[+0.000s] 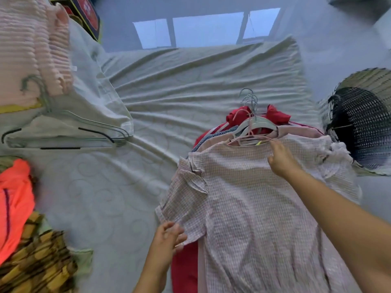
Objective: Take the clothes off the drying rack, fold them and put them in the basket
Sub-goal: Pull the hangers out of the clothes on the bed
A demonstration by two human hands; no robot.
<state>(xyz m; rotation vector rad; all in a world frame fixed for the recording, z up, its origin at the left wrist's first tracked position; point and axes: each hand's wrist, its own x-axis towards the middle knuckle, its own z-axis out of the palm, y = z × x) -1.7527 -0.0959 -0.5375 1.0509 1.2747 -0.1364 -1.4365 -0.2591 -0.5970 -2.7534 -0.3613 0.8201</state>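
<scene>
My right grip (280, 158) pinched the shirt (249, 197) collar to free its hanger (243, 141); left grip (167, 237) hung released beside the sleeve.

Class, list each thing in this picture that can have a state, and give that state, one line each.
checked shirt: unfolded, spread flat, still on its hanger.
pink hanger: in the shirt's neck.
right hand: on the collar; grip unclear.
left hand: fingers relaxed at the sleeve hem.
basket: tipped on its side.
bare hangers: lying loose on the bed.
red garment: beneath the shirt, still hung.
</scene>
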